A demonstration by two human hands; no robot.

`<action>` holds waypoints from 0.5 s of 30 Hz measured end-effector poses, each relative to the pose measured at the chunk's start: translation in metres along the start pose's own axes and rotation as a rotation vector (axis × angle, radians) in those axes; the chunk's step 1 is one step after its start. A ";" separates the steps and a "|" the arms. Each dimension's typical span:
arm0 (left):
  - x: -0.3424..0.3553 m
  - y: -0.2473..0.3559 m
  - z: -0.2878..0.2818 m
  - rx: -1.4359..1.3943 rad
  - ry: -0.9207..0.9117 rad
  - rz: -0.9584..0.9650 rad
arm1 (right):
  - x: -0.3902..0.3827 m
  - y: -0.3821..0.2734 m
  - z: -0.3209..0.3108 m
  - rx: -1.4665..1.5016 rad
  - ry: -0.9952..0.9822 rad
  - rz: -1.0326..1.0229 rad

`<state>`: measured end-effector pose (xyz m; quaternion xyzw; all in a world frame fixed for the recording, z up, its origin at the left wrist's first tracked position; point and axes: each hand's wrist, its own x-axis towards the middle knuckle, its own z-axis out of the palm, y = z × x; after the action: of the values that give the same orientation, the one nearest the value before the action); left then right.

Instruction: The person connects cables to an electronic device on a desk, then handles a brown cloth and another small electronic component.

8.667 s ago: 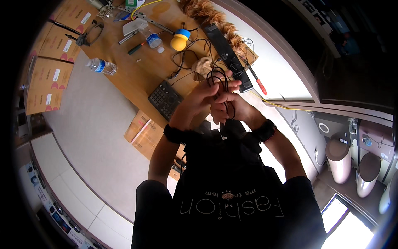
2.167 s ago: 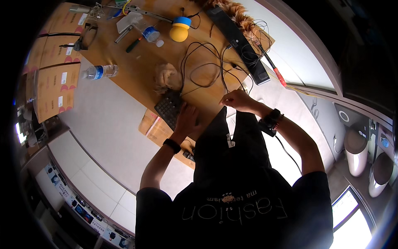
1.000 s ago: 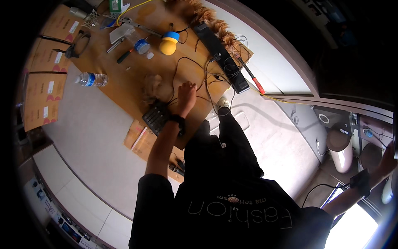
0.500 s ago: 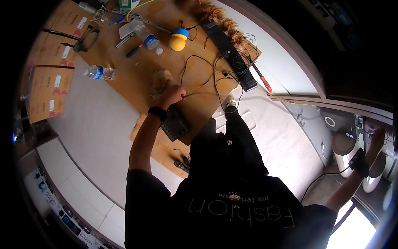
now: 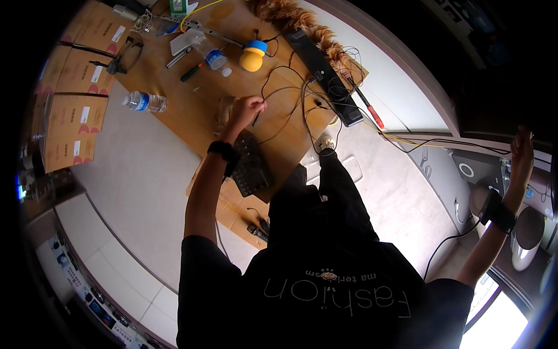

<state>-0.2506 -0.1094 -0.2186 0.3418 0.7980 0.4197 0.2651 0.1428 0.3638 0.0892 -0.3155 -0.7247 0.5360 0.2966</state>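
Above the wooden table, my left hand (image 5: pixel 249 110) is closed in a pinch on a thin black cable (image 5: pixel 285 88), which runs from it toward the tangle on the right; a short dark end hangs below the fingers. A dark box with rows of buttons (image 5: pixel 253 168) lies at the table edge by my left wrist. Far off at the right, my right hand (image 5: pixel 522 152) is raised with its fingers drawn together. A second black cable (image 5: pixel 465 143) stretches to it from the tabletop side; the exact grip is dim. Each wrist has a black band.
A long black bar (image 5: pixel 325 78) lies among cables at the table's right, beside brown fur (image 5: pixel 290 20) and a red-handled tool (image 5: pixel 374 116). Water bottles (image 5: pixel 145 102), a yellow-and-blue ball-shaped object (image 5: pixel 252 58) and a screwdriver (image 5: pixel 192 72) are on the table. Cardboard boxes (image 5: pixel 78 110) stack left.
My left hand has lifted slightly away from me with the cable. My right hand has moved up from beside the grey panel, and a black cable now stretches to it.
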 end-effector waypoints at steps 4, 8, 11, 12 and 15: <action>0.016 0.004 -0.014 -0.240 0.116 0.051 | -0.002 -0.005 0.010 0.020 -0.126 -0.006; 0.020 0.034 -0.034 -0.363 0.212 0.032 | -0.011 0.002 0.027 -0.103 -0.200 -0.031; 0.003 0.079 -0.069 0.161 0.358 0.248 | -0.020 0.005 0.053 -0.176 -0.210 -0.046; -0.006 0.097 -0.086 0.521 0.419 0.390 | -0.027 0.010 0.068 -0.149 -0.148 -0.028; -0.042 0.140 -0.130 0.706 0.492 0.348 | -0.029 0.027 0.076 -0.226 -0.150 0.039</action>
<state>-0.2714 -0.1476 -0.0279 0.4302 0.8619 0.2294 -0.1393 0.1062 0.3028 0.0419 -0.3200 -0.7944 0.4786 0.1936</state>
